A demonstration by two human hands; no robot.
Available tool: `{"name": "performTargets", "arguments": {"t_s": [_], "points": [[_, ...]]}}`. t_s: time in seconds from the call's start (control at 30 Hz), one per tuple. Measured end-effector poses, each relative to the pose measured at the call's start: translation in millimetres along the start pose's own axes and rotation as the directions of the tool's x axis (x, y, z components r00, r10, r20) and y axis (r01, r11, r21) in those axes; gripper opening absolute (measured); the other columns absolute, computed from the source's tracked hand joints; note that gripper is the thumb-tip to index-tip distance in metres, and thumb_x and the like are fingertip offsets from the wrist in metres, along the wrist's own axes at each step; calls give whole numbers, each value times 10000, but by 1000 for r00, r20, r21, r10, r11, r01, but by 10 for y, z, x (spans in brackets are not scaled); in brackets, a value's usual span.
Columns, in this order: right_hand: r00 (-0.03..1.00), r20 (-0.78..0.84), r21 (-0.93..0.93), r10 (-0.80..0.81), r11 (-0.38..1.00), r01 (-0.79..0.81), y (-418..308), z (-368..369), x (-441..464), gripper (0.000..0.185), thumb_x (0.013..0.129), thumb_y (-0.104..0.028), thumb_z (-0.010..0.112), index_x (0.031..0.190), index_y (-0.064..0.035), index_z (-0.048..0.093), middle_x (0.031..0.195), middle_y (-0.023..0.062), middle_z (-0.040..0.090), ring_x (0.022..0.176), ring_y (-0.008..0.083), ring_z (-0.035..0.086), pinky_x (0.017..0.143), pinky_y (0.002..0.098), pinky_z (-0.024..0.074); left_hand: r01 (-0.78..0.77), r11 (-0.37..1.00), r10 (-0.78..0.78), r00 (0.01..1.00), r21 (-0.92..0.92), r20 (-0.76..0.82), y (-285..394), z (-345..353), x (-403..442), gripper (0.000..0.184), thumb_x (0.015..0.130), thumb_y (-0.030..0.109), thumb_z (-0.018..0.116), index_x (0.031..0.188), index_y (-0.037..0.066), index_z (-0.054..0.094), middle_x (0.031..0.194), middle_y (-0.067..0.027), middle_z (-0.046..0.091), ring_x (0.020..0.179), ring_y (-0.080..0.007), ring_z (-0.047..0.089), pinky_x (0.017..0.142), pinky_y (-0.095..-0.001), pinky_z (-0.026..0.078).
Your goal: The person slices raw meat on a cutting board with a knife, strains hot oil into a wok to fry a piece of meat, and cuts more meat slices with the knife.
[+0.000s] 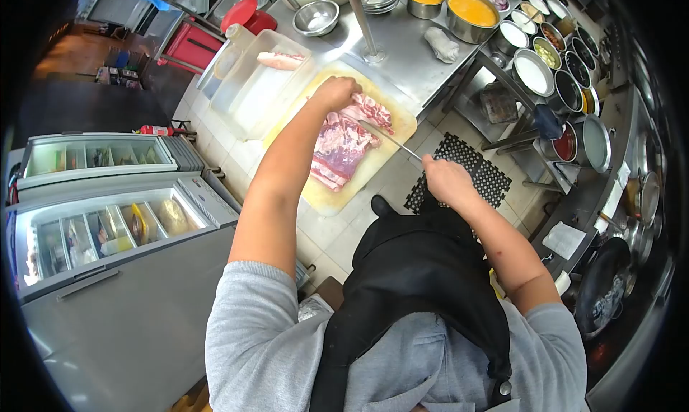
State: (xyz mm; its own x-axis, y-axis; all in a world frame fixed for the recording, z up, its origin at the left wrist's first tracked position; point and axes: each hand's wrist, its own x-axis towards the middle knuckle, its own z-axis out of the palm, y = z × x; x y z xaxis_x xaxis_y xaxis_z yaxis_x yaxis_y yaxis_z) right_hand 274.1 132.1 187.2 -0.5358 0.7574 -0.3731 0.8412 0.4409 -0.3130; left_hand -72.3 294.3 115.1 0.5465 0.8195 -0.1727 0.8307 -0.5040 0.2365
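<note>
A slab of raw meat [343,148] lies on a yellowish cutting board [326,199], with cut pieces [373,113] along its upper end. My left hand [337,93] rests at the top edge of the meat, its fingers curled down; what they press or grip is too small to tell. In my right hand [448,179] is the handle of a long knife [393,141], whose blade reaches left over the meat near the cut pieces. Left of the board, a translucent plastic tub [251,107] holds another piece of meat [280,60].
Metal bowls [316,18] and pots of orange liquid [473,10] stand along the steel counter [402,57]. A crumpled white cloth [441,45] lies at its right. Several containers fill the right side. Open-topped refrigerators [115,232] stand at left; a perforated black mat [466,164] covers some floor.
</note>
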Motion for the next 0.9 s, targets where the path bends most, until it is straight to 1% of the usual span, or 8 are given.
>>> {"name": "performTargets", "arguments": {"t_s": [0.03,0.1,0.17,0.27,0.37,0.5,0.57,0.9], "points": [[1000,-18,-7,-19,1000,19,-48,28,125,215,938,-54,471,1100,35,580,907,257,734,849,393,747,734,494,592,4,1000,-4,1000,-1,0,73,-59,2,267,829,200,729,1075,99,742,1070,-139,706,1010,-365,665,910,-474,514],[998,-39,-14,-40,999,39,-143,85,371,220,940,-57,468,1104,36,580,908,255,735,843,392,748,729,492,593,258,964,-266,908,-68,-324,216,-139,13,233,863,251,726,1034,94,721,1053,-134,700,1024,-336,667,917,-488,496],[998,-39,25,-54,998,55,-243,144,601,266,926,-52,476,1169,18,559,963,254,727,909,401,732,779,503,576,254,954,-299,796,-159,-526,187,-164,-38,203,883,272,716,947,79,705,978,-135,694,973,-353,667,893,-488,494],[997,-40,33,-69,997,70,-375,184,863,296,931,-59,472,1205,13,560,996,241,731,928,392,732,790,493,578,469,806,-575,767,-361,-285,35,-270,-336,196,916,261,670,908,73,726,963,-144,721,946,-330,678,924,-495,470],[997,-45,32,-68,997,70,-397,235,993,299,947,-80,458,1215,2,564,1009,236,734,926,393,732,791,497,577,447,872,-466,883,-201,-55,-106,-80,-679,199,902,233,697,1045,110,762,1091,-123,746,1027,-306,695,954,-451,490],[999,4,30,-41,999,41,-402,227,1054,304,957,-90,449,1222,2,566,1002,236,737,924,388,733,782,500,578,378,916,-396,908,-136,-138,-184,141,-764,306,929,134,599,1192,171,751,1268,-56,714,1275,-245,609,1113,-529,363],[988,-123,43,-96,994,102,-386,281,1052,242,955,-111,467,1101,31,597,949,230,746,854,375,750,724,488,590,388,917,-395,914,-90,-88,-189,224,-741,504,920,43,506,1359,238,661,1471,23,597,1485,-201,407,1189,-639,193],[982,-108,69,-154,984,162,-613,186,1366,224,926,-85,520,1070,56,617,930,213,758,861,343,763,720,454,602,504,862,-480,843,-44,244,-121,-45,-657,832,822,-6,476,1563,367,421,1662,121,338,1597,-254,130,1201,-727,31]]}}
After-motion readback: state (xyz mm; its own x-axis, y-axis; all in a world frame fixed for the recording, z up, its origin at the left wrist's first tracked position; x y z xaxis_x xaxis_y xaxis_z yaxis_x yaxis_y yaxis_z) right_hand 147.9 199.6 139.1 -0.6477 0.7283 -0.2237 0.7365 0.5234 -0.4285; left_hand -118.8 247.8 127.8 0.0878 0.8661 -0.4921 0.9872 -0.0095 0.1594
